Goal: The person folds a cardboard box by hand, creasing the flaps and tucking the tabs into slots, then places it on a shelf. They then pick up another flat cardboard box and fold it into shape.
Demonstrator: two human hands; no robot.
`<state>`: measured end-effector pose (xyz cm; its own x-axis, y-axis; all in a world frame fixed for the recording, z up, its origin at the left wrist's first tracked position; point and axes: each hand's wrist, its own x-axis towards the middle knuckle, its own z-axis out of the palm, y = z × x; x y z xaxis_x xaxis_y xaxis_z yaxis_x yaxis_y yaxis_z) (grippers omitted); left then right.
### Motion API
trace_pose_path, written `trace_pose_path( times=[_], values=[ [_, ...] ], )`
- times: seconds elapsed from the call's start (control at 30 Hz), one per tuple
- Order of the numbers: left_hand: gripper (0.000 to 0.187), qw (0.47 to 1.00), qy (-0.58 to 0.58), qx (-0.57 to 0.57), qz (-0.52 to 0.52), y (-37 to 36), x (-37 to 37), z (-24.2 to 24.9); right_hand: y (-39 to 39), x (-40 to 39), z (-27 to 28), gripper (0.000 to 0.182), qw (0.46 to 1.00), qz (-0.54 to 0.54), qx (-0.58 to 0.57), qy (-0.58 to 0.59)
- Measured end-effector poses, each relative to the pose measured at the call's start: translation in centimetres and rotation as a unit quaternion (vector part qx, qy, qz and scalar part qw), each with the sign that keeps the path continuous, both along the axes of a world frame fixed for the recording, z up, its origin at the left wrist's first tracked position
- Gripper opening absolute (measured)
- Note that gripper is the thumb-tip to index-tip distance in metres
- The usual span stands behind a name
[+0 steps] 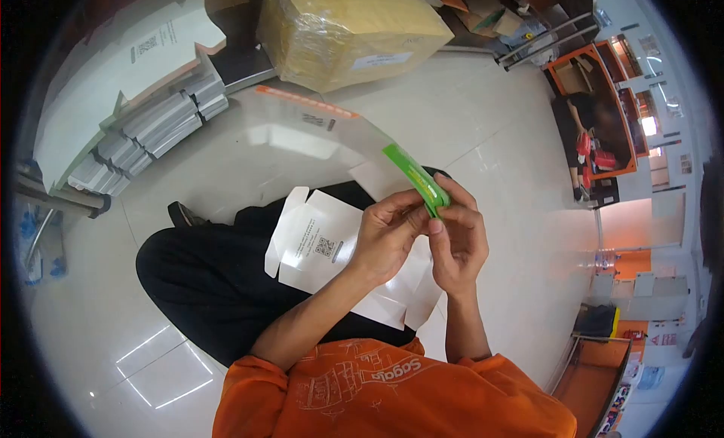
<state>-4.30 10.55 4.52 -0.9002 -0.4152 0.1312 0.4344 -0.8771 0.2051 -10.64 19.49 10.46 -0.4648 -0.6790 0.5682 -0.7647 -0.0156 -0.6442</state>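
A narrow green printed strip (413, 174) is held up in front of my chest, its lower end folded or curled between my fingers. My left hand (390, 238) pinches that lower end from the left. From the right, my right hand (460, 238) grips the same end, thumb below and fingers curled over it. Under my hands, a flat white cardboard piece (302, 246) with a printed code lies across my lap. A blurred, see-through sheet with an orange edge (309, 102) extends up and left beyond the strip; whether it joins the strip is unclear.
Stacked white cardboard sheets (162, 125) stand at the upper left. A plastic-wrapped carton (347, 35) sits on the tiled floor ahead. Far right, another person (577, 129) is near an orange-framed unit (626, 110). A metal-legged rack (68, 200) stands at left.
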Motion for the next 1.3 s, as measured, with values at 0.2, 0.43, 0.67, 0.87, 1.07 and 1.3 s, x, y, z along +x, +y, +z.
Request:
trace_pose_path(
  times=[0.2, 0.43, 0.67, 0.87, 1.07, 1.3],
  values=[
    [0.02, 0.991, -0.049, -0.097, 0.083, 0.5, 0.0, -0.3, -0.1, 0.7, -0.7, 0.025, 0.997, 0.02, -0.045, -0.053],
    [0.015, 0.979, -0.059, -0.135, 0.139, -0.2, 0.3, 0.1, -1.1, 1.4, -1.5, 0.028, 0.993, 0.023, -0.084, -0.08],
    [0.02, 0.992, -0.026, -0.102, 0.069, -1.3, 0.2, -0.9, -1.3, 0.8, -0.2, 0.02, 0.996, 0.033, -0.037, 0.075],
    [0.027, 0.993, 0.009, -0.111, 0.036, -2.8, 0.8, 0.9, -1.1, 0.0, -0.4, 0.021, 0.994, -0.006, -0.057, 0.096],
    [0.033, 0.949, -0.178, -0.206, 0.158, -3.3, 0.4, 1.1, -0.1, -0.3, -2.4, 0.028, 0.995, -0.017, -0.004, 0.096],
    [0.022, 0.921, -0.193, -0.308, 0.141, -2.4, 0.1, 0.7, -1.5, -1.2, -0.3, 0.067, 0.999, -0.023, 0.041, 0.001]
  ],
)
